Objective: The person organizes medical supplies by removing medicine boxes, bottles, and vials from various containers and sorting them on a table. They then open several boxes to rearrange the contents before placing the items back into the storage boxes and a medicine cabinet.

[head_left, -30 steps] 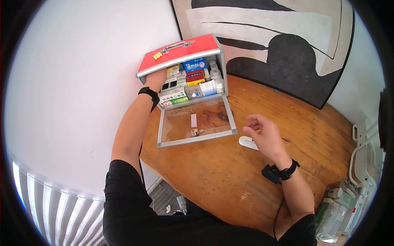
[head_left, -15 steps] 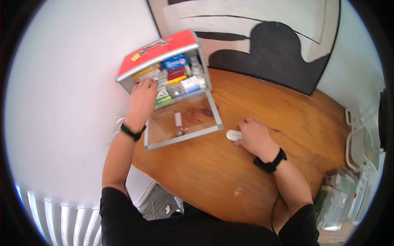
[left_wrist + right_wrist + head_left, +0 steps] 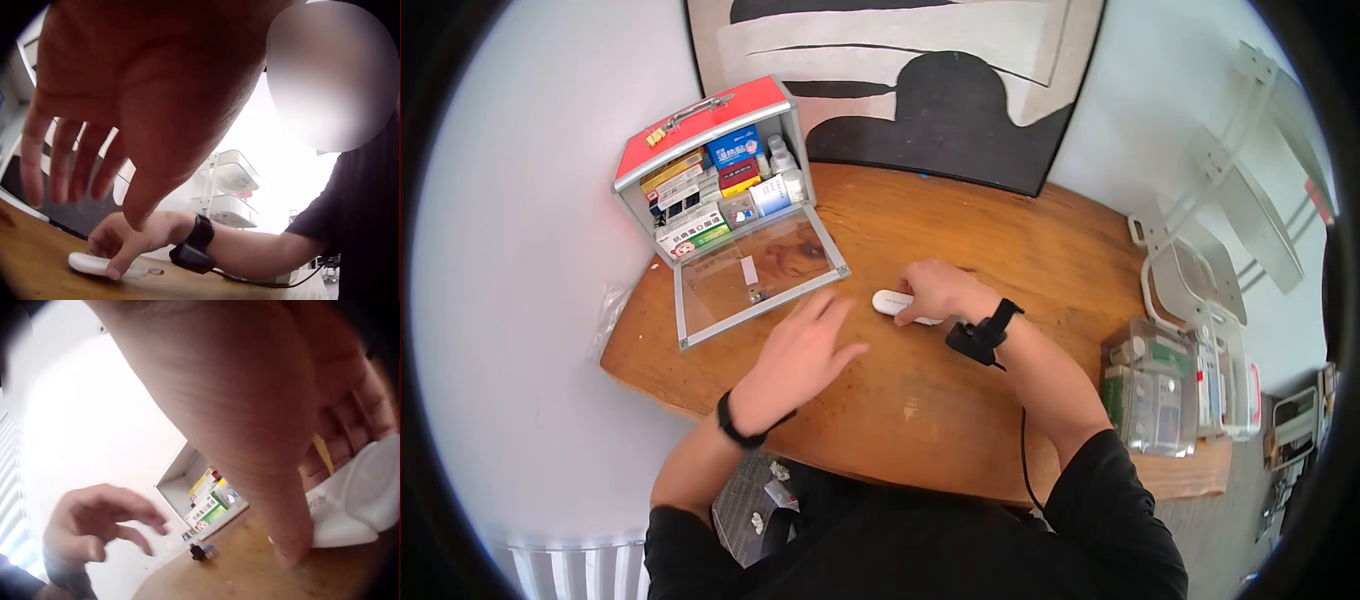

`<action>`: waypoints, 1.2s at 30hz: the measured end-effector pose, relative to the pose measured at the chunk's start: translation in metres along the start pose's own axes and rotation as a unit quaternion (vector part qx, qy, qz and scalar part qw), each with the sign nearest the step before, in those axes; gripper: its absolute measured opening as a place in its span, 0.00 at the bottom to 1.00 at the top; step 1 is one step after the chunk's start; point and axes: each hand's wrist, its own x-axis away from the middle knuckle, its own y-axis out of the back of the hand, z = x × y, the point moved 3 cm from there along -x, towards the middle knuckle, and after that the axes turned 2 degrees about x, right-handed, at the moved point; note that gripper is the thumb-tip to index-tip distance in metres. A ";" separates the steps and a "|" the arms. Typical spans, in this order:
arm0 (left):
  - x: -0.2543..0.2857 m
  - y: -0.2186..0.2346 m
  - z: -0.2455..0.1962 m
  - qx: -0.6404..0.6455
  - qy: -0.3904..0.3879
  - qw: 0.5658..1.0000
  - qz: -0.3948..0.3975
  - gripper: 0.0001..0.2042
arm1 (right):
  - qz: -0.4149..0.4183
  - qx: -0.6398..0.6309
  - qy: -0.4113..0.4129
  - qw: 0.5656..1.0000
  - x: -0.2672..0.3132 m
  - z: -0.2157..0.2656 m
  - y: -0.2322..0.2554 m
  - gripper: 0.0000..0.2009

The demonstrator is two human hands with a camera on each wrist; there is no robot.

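My right hand (image 3: pixel 948 290) rests low over the wooden table, pinching a white oblong device (image 3: pixel 887 301) between thumb and fingers. The device lies flat at the tabletop; in the left wrist view a small grey loop (image 3: pixel 155 271) shows at its end. My left hand (image 3: pixel 795 358) hovers with fingers spread and holds nothing. It is nearest to the clear lowered door (image 3: pixel 725 290) of a red-topped medicine box (image 3: pixel 625 205). Inside the box stand several cartons, among them a green-and-white carton (image 3: pixel 692 232) and a blue carton (image 3: pixel 735 147), with white bottles at the right side.
A small figurine (image 3: pixel 757 294) and a pale strip (image 3: pixel 749 270) show at the door pane. Clear plastic bins (image 3: pixel 1145 400) stand at the table's right end, beside a white rack (image 3: pixel 1195 270). A framed picture (image 3: pixel 960 110) leans behind the table. A cable (image 3: pixel 1024 460) runs from my right wrist.
My left hand has come out of the box and moved right and toward me, over the table. My right hand has lowered and taken hold of the white device. The head view has swung right.
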 end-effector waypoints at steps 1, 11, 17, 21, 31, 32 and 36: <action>-0.015 -0.016 0.005 0.016 -0.030 0.999 -0.036 0.25 | -0.005 -0.023 0.009 1.000 0.014 0.002 0.005 0.25; -0.052 -0.103 -0.037 0.486 0.148 0.800 0.320 0.13 | -0.148 -0.219 0.041 0.964 0.156 -0.019 -0.016 0.18; -0.053 -0.134 -0.034 0.520 0.193 0.763 0.332 0.11 | -0.102 -0.336 -0.071 0.934 0.173 -0.035 -0.032 0.18; -0.041 -0.113 -0.048 0.438 0.177 0.818 0.328 0.10 | -0.093 -0.206 0.001 0.974 0.180 -0.023 -0.039 0.22; 0.000 -0.056 -0.118 0.106 -0.128 0.968 0.190 0.23 | -0.067 -0.343 -0.047 0.936 0.234 0.015 -0.029 0.20; 0.004 -0.059 -0.119 0.121 -0.127 0.968 0.177 0.22 | -0.061 -0.366 -0.047 0.928 0.236 0.013 -0.033 0.20; 0.014 -0.066 -0.122 0.137 -0.104 0.969 0.178 0.24 | -0.090 -0.428 -0.036 0.899 0.241 0.011 -0.052 0.21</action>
